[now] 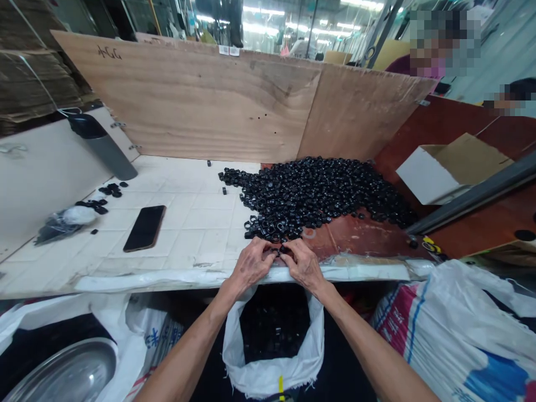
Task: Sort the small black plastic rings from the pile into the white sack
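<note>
My left hand (pixel 251 265) and my right hand (pixel 304 265) meet at the front edge of the bench, fingers curled around small black plastic rings (pixel 278 252). Just beyond them spreads a large heap of black plastic rings (pixel 318 195) on a reddish-brown board (pixel 355 234). Below my hands, a white woven sack (pixel 272 377) stands open, full of similar black pieces (pixel 274 329). My fingers hide exactly how many pieces each hand holds.
A black smartphone (pixel 144 228) and a few loose black pieces (pixel 109 190) lie on the white tiled bench (pixel 188 251). A plywood board (pixel 188 95) rises behind. A white-and-brown carton (pixel 452 167) sits right, filled woven sacks (pixel 452 335) below, and a co-worker (pixel 435 50) farther off.
</note>
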Demonstrator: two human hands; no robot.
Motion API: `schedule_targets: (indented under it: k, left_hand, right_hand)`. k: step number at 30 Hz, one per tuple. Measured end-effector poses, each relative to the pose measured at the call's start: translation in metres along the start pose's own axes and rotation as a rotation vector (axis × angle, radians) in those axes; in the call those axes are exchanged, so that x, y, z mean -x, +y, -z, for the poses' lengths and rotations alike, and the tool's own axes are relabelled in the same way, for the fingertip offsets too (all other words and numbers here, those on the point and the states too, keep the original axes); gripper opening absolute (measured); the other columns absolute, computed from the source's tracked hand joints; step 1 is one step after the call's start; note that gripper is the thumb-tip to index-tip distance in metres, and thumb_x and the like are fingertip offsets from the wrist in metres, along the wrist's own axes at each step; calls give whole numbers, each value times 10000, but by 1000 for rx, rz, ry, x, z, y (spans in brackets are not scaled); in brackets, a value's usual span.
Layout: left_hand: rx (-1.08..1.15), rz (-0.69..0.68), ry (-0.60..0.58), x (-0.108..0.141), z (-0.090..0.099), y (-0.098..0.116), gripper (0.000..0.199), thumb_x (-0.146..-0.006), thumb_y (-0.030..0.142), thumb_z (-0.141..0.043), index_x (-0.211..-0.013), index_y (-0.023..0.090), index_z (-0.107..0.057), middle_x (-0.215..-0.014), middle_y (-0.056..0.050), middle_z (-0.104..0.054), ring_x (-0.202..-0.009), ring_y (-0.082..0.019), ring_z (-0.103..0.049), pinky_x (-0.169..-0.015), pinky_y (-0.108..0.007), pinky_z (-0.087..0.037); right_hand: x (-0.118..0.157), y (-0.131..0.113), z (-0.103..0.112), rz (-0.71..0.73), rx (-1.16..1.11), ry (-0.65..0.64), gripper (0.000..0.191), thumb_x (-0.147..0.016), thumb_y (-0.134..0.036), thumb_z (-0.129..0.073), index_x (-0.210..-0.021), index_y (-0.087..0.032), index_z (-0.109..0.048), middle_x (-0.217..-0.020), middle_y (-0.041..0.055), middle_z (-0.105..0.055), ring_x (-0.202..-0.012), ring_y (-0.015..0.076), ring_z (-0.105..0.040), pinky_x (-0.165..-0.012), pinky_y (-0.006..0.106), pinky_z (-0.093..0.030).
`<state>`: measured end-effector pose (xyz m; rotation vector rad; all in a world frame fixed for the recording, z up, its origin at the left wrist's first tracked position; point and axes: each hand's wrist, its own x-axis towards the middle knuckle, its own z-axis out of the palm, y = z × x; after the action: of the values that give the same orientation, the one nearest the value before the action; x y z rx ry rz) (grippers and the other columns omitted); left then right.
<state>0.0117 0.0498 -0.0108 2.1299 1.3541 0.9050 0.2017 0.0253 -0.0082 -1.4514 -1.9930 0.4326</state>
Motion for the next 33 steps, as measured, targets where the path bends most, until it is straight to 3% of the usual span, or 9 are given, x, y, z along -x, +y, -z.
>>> schedule_targets:
  k: [3, 8, 12, 17, 21, 27, 33]
  left_hand:
    - [-25, -58, -46, 1, -1, 2, 274, -809, 124, -632, -1065, 221, -636, -985, -37, -626, -927, -206, -617, -820, -314, -513]
    - [-45, -67, -36, 1, -6, 4, 159, -849, 147, -602, -992, 205, -638, -970, -38, -649, -878, -200, -639, -782, -305, -516]
    - [54, -38, -17, 6, -5, 3, 192, -826, 150, -622, -1012, 195, -637, -872, -20, -687, -743, -174, -647, -732, -293, -515]
    - [199, -44, 6, 10, 0, 3, 190, -831, 155, -616, -1015, 191, -643, -918, -32, -690, -754, -163, -651, -733, -284, -526]
    - [288, -71, 10, 12, 2, 2, 176, -851, 180, -619, -1023, 201, -649, -969, -40, -668, -782, -157, -645, -747, -285, -549]
    - [419, -54, 81, 11, 0, -1, 153, -843, 171, -627, -994, 188, -648, -975, -42, -600, -858, -155, -633, -724, -260, -587]
    - [490, -57, 71, 10, 3, -2, 206, -840, 196, -644, -1044, 180, -659, -1049, -71, -628, -885, -166, -644, -747, -284, -589]
  right_hand:
    - [0, 0, -3, 3, 20, -2, 189, -914, -205, -502, -1063, -197, -618, -1024, 89, -612, -934, 224, -603, -860, 335, -486]
    - [1, 1, -1, -12, -26, 7, 221, -884, -176, -508, -1078, -177, -614, -950, 82, -625, -815, 208, -601, -793, 332, -486]
    - [-1, -2, 0, -131, -331, 8, 209, -873, -216, -529, -1044, -203, -647, -999, 74, -634, -800, 187, -618, -711, 300, -514]
    - [-3, -8, -12, -308, -621, 4, 241, -783, -327, -688, -978, -199, -626, -863, 26, -646, -713, 163, -609, -667, 281, -523]
    - [-3, -14, -16, -340, -632, 29, 238, -806, -371, -672, -965, -197, -640, -879, 38, -672, -745, 176, -629, -707, 303, -540]
    - [1, -24, -11, -191, -585, 103, 251, -873, -323, -605, -1078, -213, -700, -1151, 97, -604, -1039, 221, -615, -810, 315, -548]
    - [4, -28, -19, -324, -586, 128, 251, -871, -334, -607, -1078, -206, -667, -1017, 74, -698, -842, 198, -661, -811, 345, -549]
